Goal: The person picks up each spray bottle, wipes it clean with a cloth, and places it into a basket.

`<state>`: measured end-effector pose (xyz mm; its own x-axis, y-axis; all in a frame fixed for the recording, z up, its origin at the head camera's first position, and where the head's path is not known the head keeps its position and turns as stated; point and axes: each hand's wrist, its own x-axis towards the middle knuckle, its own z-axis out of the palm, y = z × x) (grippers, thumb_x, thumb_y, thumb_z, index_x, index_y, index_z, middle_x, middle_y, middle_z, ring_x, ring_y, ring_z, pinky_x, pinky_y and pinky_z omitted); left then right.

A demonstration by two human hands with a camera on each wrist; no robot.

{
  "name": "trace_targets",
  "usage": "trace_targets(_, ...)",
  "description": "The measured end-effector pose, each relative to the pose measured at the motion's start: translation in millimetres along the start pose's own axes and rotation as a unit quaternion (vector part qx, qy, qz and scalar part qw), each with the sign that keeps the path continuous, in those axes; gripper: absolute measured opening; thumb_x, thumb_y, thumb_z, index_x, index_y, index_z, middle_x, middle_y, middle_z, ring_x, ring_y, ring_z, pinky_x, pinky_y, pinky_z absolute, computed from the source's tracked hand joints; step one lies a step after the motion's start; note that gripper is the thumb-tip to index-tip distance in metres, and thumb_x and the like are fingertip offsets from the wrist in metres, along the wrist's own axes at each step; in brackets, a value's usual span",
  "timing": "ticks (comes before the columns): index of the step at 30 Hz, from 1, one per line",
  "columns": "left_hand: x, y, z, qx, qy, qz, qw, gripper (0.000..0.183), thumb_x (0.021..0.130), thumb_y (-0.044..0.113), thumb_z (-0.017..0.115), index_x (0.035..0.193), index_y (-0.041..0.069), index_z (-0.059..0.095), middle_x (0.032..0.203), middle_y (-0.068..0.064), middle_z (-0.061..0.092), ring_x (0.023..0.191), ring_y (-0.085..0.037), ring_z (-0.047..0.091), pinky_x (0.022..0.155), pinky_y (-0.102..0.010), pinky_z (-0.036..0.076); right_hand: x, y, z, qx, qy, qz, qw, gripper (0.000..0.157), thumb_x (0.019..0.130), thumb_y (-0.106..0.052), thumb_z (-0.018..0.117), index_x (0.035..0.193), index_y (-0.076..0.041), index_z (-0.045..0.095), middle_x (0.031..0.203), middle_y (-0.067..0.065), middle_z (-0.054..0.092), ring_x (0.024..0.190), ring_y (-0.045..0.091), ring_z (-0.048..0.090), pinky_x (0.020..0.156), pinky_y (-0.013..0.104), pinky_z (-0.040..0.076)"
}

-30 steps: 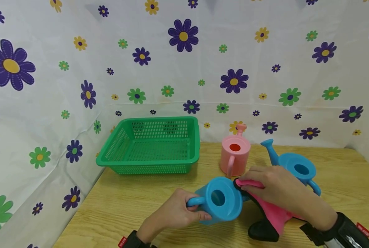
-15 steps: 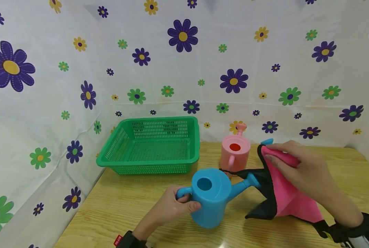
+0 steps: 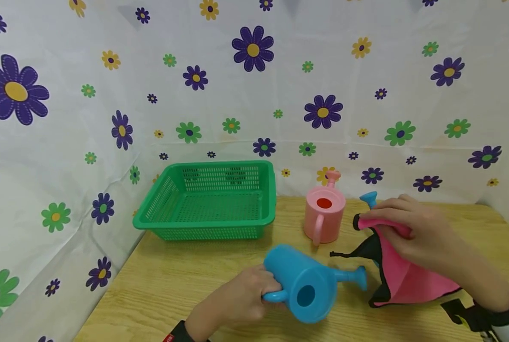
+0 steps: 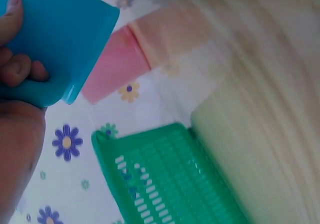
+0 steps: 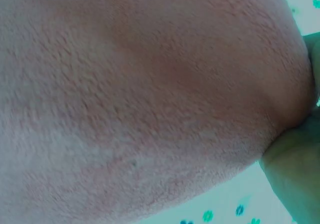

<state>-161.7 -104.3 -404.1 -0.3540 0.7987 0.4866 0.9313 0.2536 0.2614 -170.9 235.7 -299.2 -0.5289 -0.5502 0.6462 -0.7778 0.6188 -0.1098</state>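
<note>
The left grip (image 3: 247, 294) is closed around the handle of a blue watering can (image 3: 299, 282), fingers curled about it. The can is tilted well over, its round opening turned toward the near edge of the counter (image 3: 173, 280) and its spout (image 3: 351, 277) pointing toward the right edge; whether it touches the wood, I cannot tell.

To its right, the right grip (image 3: 429, 232) pinches a pink cloth (image 3: 404, 280) with black trim between thumb and fingers. The cloth hangs down in folds, one dark corner trailing out to the left — just beside the can's spout, but apart from it.

Behind that hand, a second blue watering can (image 3: 368, 198) is mostly hidden, only its spout end showing clearly by the far edge. A pink watering can (image 3: 320, 221) stands upright near the middle of that edge. A green basket (image 3: 203, 224) sits at the far left corner — beyond it hangs a flowered sheet (image 3: 220, 109).
</note>
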Motion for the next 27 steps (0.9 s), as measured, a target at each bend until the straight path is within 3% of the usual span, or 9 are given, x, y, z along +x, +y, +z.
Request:
trace_targets(3, 5.9, 3.8, 4.2, 0.005, -0.037, 0.005, 0.9993, 0.041, 0.072, -0.002, 0.077, 0.058, 0.013, 0.042, 0.057, 0.004, 0.03, 0.061, -0.007, 0.036, 0.066, -0.017, 0.035, 7.4, -2.8, 9.2, 0.028, -0.047, -0.034, 0.998, 0.029, 0.075, -0.003, 0.077, 0.102, -0.016, 0.076, 0.098, -0.004, 0.072, 0.089, 0.006, 0.057, 0.058, 0.025, 0.057)
trace_targets(7, 11.0, 5.0, 9.3, 0.002, -0.058, 0.014, 0.9982, 0.036, 0.07, -0.008, 0.071, 0.059, 0.013, 0.043, 0.058, 0.004, 0.03, 0.061, -0.008, 0.035, 0.067, -0.015, 0.032, 18.2, -7.2, 22.0, 0.015, -0.072, -0.1, 0.992, 0.029, 0.075, -0.001, 0.078, 0.101, -0.013, 0.075, 0.096, 0.0, 0.072, 0.089, 0.015, 0.057, 0.06, 0.032, 0.061)
trace_targets(11, 13.1, 4.1, 12.1, -0.008, -0.048, 0.015, 0.9987, 0.035, 0.065, -0.012, 0.064, 0.059, 0.013, 0.04, 0.059, 0.003, 0.028, 0.062, -0.009, 0.033, 0.067, -0.015, 0.029, 29.4, -2.1, 22.9, -0.08, -0.074, -0.156, 0.982, 0.05, 0.058, 0.009, 0.085, 0.103, -0.009, 0.073, 0.099, 0.009, 0.07, 0.09, 0.026, 0.053, 0.064, 0.037, 0.06)
trace_targets(15, 13.4, 1.2, 14.6, -0.017, -0.044, 0.015, 0.9988, 0.033, 0.058, -0.015, 0.059, 0.058, 0.012, 0.039, 0.061, 0.002, 0.027, 0.064, -0.01, 0.034, 0.067, -0.015, 0.028, 38.1, 26.4, 13.3, -0.178, -0.022, -0.181, 0.967, 0.058, 0.054, 0.009, 0.086, 0.109, -0.003, 0.071, 0.103, 0.02, 0.067, 0.086, 0.036, 0.052, 0.066, 0.042, 0.055)
trace_targets(18, 13.0, -0.3, 15.3, -0.017, -0.056, 0.014, 0.9982, 0.033, 0.06, -0.012, 0.062, 0.059, 0.013, 0.041, 0.061, 0.003, 0.029, 0.066, -0.009, 0.036, 0.066, -0.013, 0.028, 39.1, 46.6, 7.0, -0.206, 0.059, -0.134, 0.968, 0.056, 0.058, 0.013, 0.081, 0.111, 0.0, 0.069, 0.101, 0.027, 0.062, 0.084, 0.042, 0.049, 0.061, 0.047, 0.05)
trace_targets(20, 12.5, -0.5, 15.6, -0.012, -0.063, 0.014, 0.9978, 0.032, 0.063, -0.01, 0.065, 0.06, 0.014, 0.043, 0.061, 0.004, 0.03, 0.068, -0.007, 0.037, 0.066, -0.013, 0.029, 37.2, 48.7, 6.3, -0.177, 0.105, -0.068, 0.976, 0.049, 0.061, 0.015, 0.077, 0.108, 0.002, 0.07, 0.097, 0.028, 0.059, 0.083, 0.041, 0.048, 0.058, 0.049, 0.046)
trace_targets(22, 12.7, -0.6, 15.4, -0.005, -0.068, 0.017, 0.9975, 0.032, 0.066, -0.007, 0.067, 0.06, 0.015, 0.044, 0.061, 0.005, 0.031, 0.069, -0.006, 0.038, 0.066, -0.013, 0.03, 34.5, 40.1, 9.0, -0.121, 0.121, 0.001, 0.985, 0.04, 0.067, 0.01, 0.076, 0.105, 0.003, 0.071, 0.091, 0.024, 0.056, 0.08, 0.034, 0.048, 0.054, 0.046, 0.044)
trace_targets(24, 13.7, -1.1, 14.4, 0.005, -0.071, 0.025, 0.9972, 0.033, 0.067, -0.006, 0.067, 0.061, 0.016, 0.044, 0.061, 0.005, 0.032, 0.071, -0.006, 0.039, 0.067, -0.015, 0.031, 33.2, 24.0, 14.3, -0.054, 0.104, 0.05, 0.992, 0.035, 0.071, 0.004, 0.078, 0.105, 0.002, 0.072, 0.087, 0.016, 0.055, 0.077, 0.024, 0.048, 0.051, 0.04, 0.046)
trace_targets(27, 18.0, -0.5, 14.7, 0.015, -0.071, 0.039, 0.9966, 0.034, 0.07, -0.004, 0.068, 0.061, 0.016, 0.042, 0.061, 0.005, 0.033, 0.072, -0.007, 0.039, 0.068, -0.016, 0.032, 33.0, -2.5, 22.4, 0.012, 0.016, 0.067, 0.998, 0.035, 0.075, -0.005, 0.079, 0.109, -0.003, 0.072, 0.088, 0.006, 0.057, 0.074, 0.013, 0.049, 0.049, 0.033, 0.049)
